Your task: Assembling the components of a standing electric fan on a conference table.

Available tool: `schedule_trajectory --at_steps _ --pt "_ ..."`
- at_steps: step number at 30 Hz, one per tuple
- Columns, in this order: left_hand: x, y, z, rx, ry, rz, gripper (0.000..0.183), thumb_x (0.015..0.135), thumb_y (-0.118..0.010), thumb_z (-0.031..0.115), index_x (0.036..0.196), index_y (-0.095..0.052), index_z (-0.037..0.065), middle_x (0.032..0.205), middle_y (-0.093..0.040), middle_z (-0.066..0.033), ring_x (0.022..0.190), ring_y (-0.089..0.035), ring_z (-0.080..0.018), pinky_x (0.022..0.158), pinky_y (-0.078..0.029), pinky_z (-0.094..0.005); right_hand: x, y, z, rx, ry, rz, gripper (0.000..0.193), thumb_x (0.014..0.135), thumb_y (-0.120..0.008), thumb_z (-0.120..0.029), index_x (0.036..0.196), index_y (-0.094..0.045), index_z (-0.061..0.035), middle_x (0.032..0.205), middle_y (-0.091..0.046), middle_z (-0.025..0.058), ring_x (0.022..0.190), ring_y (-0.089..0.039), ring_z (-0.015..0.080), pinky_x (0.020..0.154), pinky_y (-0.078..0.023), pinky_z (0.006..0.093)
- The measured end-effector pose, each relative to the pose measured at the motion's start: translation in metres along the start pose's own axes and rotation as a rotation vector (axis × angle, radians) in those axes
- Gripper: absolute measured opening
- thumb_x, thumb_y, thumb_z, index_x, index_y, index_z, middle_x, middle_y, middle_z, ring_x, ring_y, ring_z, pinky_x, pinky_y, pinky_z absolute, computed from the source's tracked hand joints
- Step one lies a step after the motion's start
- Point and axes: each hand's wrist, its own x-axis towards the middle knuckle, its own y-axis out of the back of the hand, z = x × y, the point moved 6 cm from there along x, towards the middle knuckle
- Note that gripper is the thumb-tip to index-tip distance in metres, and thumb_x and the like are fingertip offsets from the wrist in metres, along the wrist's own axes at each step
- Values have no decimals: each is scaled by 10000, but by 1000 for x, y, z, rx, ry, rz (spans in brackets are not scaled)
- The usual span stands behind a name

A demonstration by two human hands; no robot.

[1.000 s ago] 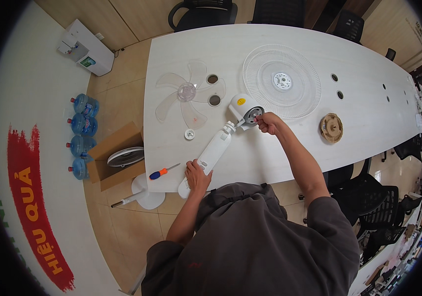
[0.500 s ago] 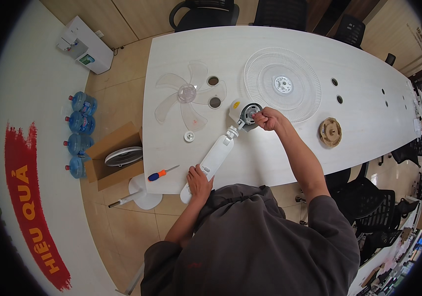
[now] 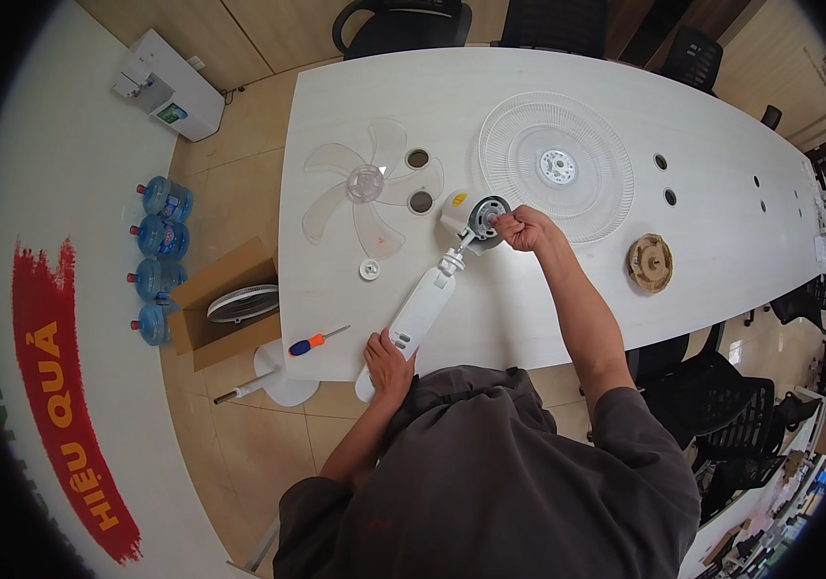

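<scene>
A white fan body [image 3: 420,307] with a button panel lies slantwise across the near left of the table. My left hand [image 3: 391,367] is closed round its lower end by the table edge. At its upper end the motor head [image 3: 456,211] shows its round grey front. My right hand [image 3: 526,230] is pinched at the middle of that front; the fingers hide what they grip. Beyond the motor lie a clear fan blade [image 3: 366,182] and a round white wire grille [image 3: 557,167]. A small white round cap [image 3: 369,269] sits left of the fan body.
A blue-and-orange screwdriver [image 3: 308,344] lies at the near left edge. On the right sits a brown moulded round piece [image 3: 650,263]. A cardboard box [image 3: 203,328] with another grille and a white stand base [image 3: 288,382] are on the floor, beside water bottles [image 3: 164,236].
The motor head has tipped slightly to the left. My right hand has shifted a little with it, its fingers still at the motor's middle. My left hand keeps its hold.
</scene>
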Motion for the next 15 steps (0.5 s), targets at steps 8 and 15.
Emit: schedule_trajectory --at_steps 8,15 --pt "-4 2 -7 -12 109 27 784 728 -808 310 1278 -375 -42 1196 -398 -201 1089 -413 -362 956 -341 -455 5 8 5 -28 -6 42 201 955 -322 -29 884 -494 50 548 -346 -47 396 -287 35 318 -234 184" --pt "-11 0 -8 -2 112 69 799 713 -824 301 1281 -374 -34 1199 -394 -196 1093 -408 -367 967 -334 -463 10 10 9 -132 37 71 168 960 -358 -33 878 -491 29 550 -325 -57 403 -260 34 326 -213 185"
